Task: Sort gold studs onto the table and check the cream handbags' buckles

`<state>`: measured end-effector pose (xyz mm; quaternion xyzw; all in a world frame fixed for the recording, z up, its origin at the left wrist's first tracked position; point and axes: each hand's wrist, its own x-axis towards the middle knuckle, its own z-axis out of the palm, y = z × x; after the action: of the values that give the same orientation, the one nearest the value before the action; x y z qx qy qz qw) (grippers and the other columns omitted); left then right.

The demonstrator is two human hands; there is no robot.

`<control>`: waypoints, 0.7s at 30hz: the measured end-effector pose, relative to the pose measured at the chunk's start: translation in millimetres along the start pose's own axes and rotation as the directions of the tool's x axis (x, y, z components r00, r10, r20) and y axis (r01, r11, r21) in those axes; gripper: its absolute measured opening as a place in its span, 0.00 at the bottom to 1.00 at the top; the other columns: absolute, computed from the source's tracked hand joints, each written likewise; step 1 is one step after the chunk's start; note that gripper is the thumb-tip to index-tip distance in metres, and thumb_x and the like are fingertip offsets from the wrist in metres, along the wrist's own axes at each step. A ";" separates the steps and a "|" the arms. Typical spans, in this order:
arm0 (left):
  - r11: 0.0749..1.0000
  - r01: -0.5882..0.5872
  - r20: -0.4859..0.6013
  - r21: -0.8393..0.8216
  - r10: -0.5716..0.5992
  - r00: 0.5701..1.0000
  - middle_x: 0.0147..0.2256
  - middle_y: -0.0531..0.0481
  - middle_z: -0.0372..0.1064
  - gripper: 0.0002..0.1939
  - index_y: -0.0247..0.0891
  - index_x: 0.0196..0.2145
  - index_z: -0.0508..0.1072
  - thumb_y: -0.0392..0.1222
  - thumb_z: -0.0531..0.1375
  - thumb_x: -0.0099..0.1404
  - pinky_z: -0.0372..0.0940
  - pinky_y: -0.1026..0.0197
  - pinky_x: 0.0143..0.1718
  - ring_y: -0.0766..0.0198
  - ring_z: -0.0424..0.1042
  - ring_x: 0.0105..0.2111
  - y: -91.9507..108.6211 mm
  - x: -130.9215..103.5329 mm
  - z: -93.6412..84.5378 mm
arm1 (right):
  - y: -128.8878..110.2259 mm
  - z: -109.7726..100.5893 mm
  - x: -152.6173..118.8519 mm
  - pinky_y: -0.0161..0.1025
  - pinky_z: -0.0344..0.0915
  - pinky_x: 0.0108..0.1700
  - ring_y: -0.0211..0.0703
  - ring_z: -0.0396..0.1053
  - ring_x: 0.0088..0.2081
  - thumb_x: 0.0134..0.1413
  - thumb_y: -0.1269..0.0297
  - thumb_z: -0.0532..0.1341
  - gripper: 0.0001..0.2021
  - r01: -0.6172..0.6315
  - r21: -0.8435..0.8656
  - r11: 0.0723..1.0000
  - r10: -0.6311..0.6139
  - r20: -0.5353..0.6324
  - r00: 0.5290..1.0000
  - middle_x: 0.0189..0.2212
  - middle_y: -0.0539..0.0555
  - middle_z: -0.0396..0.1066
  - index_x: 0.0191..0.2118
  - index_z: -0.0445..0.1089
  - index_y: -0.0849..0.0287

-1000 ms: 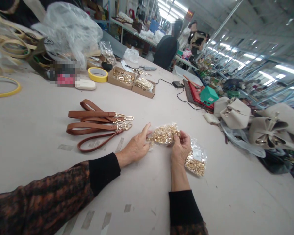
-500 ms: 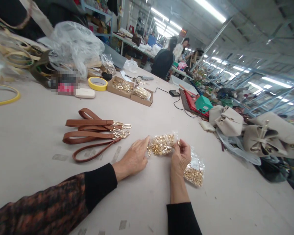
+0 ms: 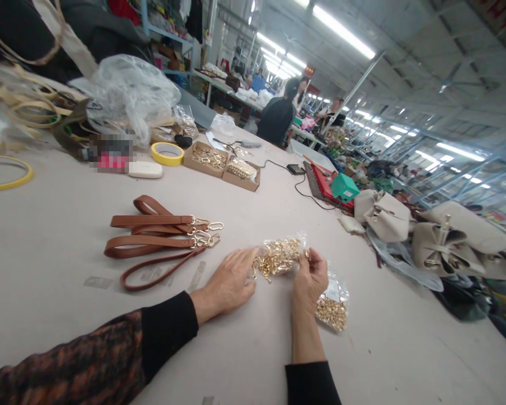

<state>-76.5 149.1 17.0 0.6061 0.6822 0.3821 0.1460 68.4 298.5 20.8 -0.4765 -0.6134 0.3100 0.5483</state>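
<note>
A clear plastic bag of small gold metal fittings [image 3: 281,254] lies on the table between my hands. My left hand [image 3: 230,280] rests at the bag's left end, fingers stretched toward it and thumb apart. A few gold pieces [image 3: 261,270] lie loose by those fingertips. My right hand [image 3: 311,278] is closed in a pinch at the bag's right end, with a bit of gold at the fingertips. Partly behind my right hand is a second clear bag of gold fittings [image 3: 332,309]. Brown leather straps with gold clasps [image 3: 152,243] lie left of my left hand.
Small cardboard boxes of gold hardware [image 3: 204,159] stand farther back, beside a yellow tape roll [image 3: 167,153]. A white case [image 3: 145,170] lies left of them. Beige bags [image 3: 382,216] and a green box [image 3: 344,187] line the right side. People [image 3: 276,118] are in the background.
The view has tilted slightly, shifting the scene down. A few gold pieces now show below the bag's left end, near my left fingertips. My right hand keeps its pinch.
</note>
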 end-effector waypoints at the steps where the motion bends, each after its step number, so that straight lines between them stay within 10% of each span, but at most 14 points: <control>1: 1.000 0.001 0.002 0.000 -0.001 1.000 0.62 0.31 0.56 0.37 0.26 0.63 0.53 0.35 0.56 0.57 0.49 0.43 0.65 0.48 0.55 0.63 0.0 0.0 -0.2 | -0.7 0.0 -0.3 0.46 0.66 0.50 0.45 0.69 0.41 0.49 0.54 0.64 0.20 0.006 0.002 1.000 -0.006 0.004 1.000 0.41 0.56 0.72 0.46 0.70 0.60; 21: 0.999 0.007 0.012 0.038 -0.007 1.000 0.63 0.36 0.55 0.37 0.28 0.64 0.52 0.34 0.56 0.57 0.49 0.48 0.66 0.53 0.53 0.63 -2.0 -0.5 1.8 | 1.0 -0.2 4.7 0.42 0.66 0.48 0.42 0.69 0.39 0.46 0.56 0.66 0.22 -0.013 0.066 0.998 0.018 -0.080 0.997 0.39 0.55 0.72 0.46 0.71 0.63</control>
<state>-76.6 149.3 14.3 0.6085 0.6905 0.3651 0.1399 69.0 303.2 21.6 -0.4750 -0.5768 0.3147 0.5854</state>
